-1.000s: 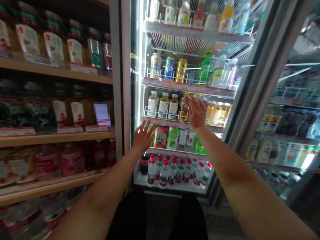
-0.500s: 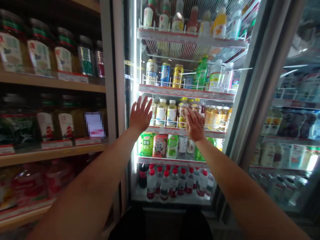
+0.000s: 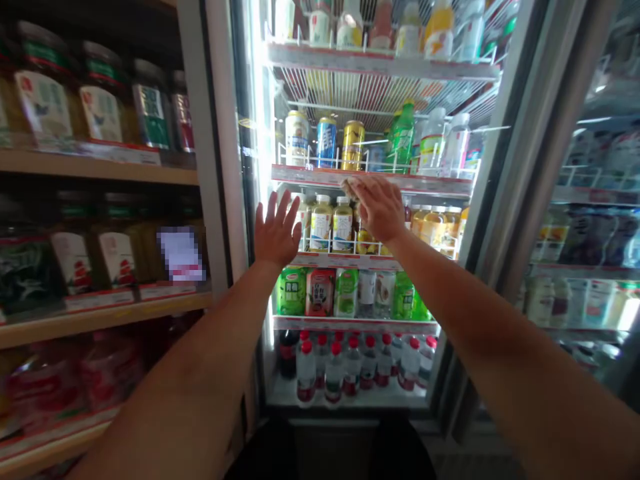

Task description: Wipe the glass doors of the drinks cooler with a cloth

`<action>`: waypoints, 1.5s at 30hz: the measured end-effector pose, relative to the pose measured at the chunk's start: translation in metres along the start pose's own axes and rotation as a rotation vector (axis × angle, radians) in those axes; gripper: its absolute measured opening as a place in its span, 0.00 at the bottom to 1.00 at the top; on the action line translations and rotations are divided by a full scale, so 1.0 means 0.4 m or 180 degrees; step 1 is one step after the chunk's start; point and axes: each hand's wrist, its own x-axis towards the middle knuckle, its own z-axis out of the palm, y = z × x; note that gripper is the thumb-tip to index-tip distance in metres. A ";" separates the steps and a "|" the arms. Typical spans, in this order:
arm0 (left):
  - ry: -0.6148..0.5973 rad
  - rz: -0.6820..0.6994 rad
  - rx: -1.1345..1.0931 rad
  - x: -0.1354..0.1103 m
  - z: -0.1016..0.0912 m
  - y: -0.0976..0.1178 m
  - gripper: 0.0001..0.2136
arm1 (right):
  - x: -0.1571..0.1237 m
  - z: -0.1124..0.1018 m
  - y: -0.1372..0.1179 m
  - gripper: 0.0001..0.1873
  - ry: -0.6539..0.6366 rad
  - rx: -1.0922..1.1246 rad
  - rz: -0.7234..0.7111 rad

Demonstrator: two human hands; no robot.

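My left hand (image 3: 276,230) is raised with fingers spread, palm toward the drinks cooler, at its left side. Whether it touches the glass I cannot tell. My right hand (image 3: 379,207) is just below a shelf edge (image 3: 450,184), its fingers pressed together and pointing left. A small pale, wad-like bit (image 3: 350,191) shows at its fingertips, too small to name. Behind the hands, bottles with white-and-blue labels (image 3: 321,225) stand on the middle shelf. Yellow-labelled bottles (image 3: 367,241) are partly hidden by my right hand.
Higher up stand cans (image 3: 327,143) and green bottles (image 3: 403,137). Green cartons (image 3: 291,291) and red-capped bottles (image 3: 334,373) fill lower shelves. A wooden shelf (image 3: 100,167) with large bottles is on the left. A metal door frame (image 3: 530,180) runs down the right.
My right hand has moved up and slightly left, from in front of the yellow-capped bottles to the shelf edge. My left hand stays spread at nearly the same place. The view has shifted slightly.
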 end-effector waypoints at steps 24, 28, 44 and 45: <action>0.0150 -0.0005 -0.0433 -0.001 0.013 -0.009 0.27 | -0.015 -0.053 0.089 0.30 0.0073 -0.0199 0.0401; 0.0163 0.0012 -0.0481 -0.002 0.014 -0.008 0.27 | -0.018 -0.088 0.180 0.30 0.0541 -0.0533 0.1408; 0.0091 -0.0031 -0.0382 -0.003 0.013 -0.009 0.27 | -0.235 -0.060 0.038 0.35 -0.0177 -0.0023 -0.0151; 0.0090 -0.0026 -0.0353 -0.002 0.013 -0.009 0.27 | -0.265 -0.054 0.015 0.36 -0.0207 0.0037 -0.0330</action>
